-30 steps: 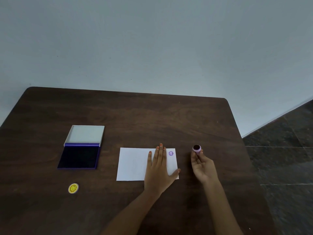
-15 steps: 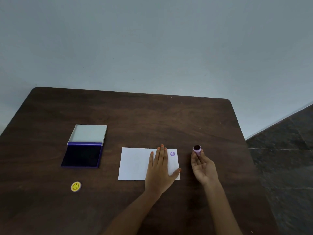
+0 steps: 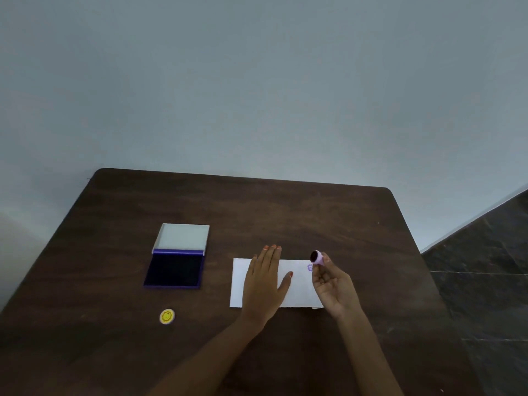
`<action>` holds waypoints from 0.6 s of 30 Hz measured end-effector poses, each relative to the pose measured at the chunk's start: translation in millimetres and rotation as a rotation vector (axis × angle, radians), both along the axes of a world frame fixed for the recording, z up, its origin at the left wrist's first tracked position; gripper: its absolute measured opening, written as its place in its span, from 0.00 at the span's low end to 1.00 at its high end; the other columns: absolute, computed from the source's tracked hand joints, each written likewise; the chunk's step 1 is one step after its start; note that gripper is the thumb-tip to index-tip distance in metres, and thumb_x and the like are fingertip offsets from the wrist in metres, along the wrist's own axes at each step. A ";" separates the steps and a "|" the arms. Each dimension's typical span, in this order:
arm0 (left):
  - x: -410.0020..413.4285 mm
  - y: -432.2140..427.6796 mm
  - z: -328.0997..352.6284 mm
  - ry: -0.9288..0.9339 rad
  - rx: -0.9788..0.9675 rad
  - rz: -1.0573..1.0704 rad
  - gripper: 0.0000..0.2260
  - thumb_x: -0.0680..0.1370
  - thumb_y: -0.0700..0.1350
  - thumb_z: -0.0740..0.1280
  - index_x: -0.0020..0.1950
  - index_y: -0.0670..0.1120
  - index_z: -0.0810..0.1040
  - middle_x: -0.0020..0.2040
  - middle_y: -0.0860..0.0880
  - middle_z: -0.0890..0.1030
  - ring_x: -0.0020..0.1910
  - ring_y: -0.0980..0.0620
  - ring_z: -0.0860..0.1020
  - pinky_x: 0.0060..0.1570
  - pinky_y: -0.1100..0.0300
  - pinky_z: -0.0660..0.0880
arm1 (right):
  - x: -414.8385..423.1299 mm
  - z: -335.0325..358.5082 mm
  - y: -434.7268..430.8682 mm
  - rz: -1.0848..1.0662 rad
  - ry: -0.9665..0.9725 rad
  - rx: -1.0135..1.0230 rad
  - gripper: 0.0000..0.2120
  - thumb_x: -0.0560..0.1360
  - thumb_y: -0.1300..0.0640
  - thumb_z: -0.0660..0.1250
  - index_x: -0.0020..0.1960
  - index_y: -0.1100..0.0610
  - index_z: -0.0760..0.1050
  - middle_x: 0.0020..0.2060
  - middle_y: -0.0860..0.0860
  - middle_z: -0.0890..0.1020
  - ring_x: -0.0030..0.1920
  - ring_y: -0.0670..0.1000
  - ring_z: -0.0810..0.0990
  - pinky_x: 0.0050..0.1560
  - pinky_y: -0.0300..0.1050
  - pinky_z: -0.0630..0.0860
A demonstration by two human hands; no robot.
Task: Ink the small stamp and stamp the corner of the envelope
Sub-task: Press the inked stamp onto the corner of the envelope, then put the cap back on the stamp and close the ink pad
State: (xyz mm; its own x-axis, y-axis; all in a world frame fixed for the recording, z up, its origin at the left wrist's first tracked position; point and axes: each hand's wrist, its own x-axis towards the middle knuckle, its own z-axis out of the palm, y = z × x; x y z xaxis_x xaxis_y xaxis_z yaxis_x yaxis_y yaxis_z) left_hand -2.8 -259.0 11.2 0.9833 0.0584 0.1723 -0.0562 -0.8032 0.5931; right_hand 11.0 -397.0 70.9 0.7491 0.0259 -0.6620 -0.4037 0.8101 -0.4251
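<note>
A white envelope [image 3: 300, 290] lies flat on the dark wooden table [image 3: 257, 212]. A purple stamp mark [image 3: 310, 267] shows in its far right corner. My left hand [image 3: 264, 284] rests flat on the envelope's left half, fingers together. My right hand [image 3: 334, 287] holds the small lilac stamp [image 3: 317, 257] by its fingertips just above the envelope's far right corner, with the dark inked face turned toward the left. The open ink pad [image 3: 174, 270], dark blue with a pale lid folded back, sits to the left of the envelope.
A small yellow round cap or stamp [image 3: 167, 316] lies near the front left. The table's right edge runs close to my right arm, with dark tiled floor [image 3: 480, 281] beyond. A pale wall stands behind the table.
My right hand has moved left with the stamp, from beside the envelope to over its right end. My left hand slid left along the envelope. The camera view has shifted.
</note>
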 end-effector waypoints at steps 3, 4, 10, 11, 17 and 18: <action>-11.6 38.3 8.0 0.009 -0.016 0.032 0.22 0.75 0.50 0.65 0.68 0.48 0.66 0.68 0.46 0.73 0.67 0.48 0.70 0.63 0.60 0.59 | -11.6 4.0 32.7 0.031 0.000 0.057 0.05 0.72 0.65 0.65 0.45 0.64 0.79 0.39 0.58 0.84 0.41 0.50 0.83 0.35 0.40 0.83; -16.7 52.1 8.7 0.013 -0.017 0.033 0.22 0.76 0.49 0.64 0.69 0.49 0.65 0.68 0.47 0.72 0.67 0.49 0.70 0.64 0.60 0.60 | -15.8 4.5 44.6 0.045 0.001 0.071 0.05 0.73 0.65 0.65 0.45 0.64 0.79 0.38 0.58 0.85 0.42 0.50 0.83 0.36 0.40 0.83; -55.3 136.4 12.1 0.055 -0.050 0.097 0.21 0.75 0.44 0.66 0.67 0.49 0.66 0.65 0.48 0.74 0.65 0.53 0.71 0.65 0.60 0.64 | -37.1 -5.6 119.1 0.186 -0.001 -0.031 0.09 0.73 0.64 0.65 0.52 0.64 0.76 0.45 0.58 0.82 0.45 0.51 0.82 0.41 0.39 0.81; -62.0 149.3 11.1 0.064 -0.037 0.102 0.21 0.74 0.44 0.66 0.66 0.49 0.67 0.65 0.48 0.74 0.64 0.54 0.71 0.65 0.60 0.64 | -40.8 -9.0 129.8 0.202 0.008 -0.061 0.10 0.73 0.64 0.65 0.54 0.64 0.75 0.48 0.58 0.81 0.48 0.52 0.80 0.45 0.40 0.80; -93.7 203.2 -1.5 0.238 0.065 0.067 0.22 0.72 0.55 0.66 0.64 0.52 0.67 0.63 0.51 0.73 0.60 0.55 0.71 0.59 0.60 0.67 | -62.1 -21.8 181.6 0.335 0.026 -0.202 0.06 0.73 0.65 0.64 0.49 0.60 0.76 0.47 0.57 0.81 0.49 0.52 0.79 0.47 0.44 0.75; -96.5 207.0 -4.2 0.272 0.073 0.047 0.23 0.72 0.55 0.66 0.64 0.52 0.66 0.63 0.51 0.73 0.59 0.55 0.71 0.58 0.61 0.68 | -64.7 -24.1 187.2 0.345 0.029 -0.216 0.08 0.73 0.65 0.64 0.51 0.61 0.76 0.47 0.57 0.81 0.49 0.52 0.79 0.47 0.44 0.75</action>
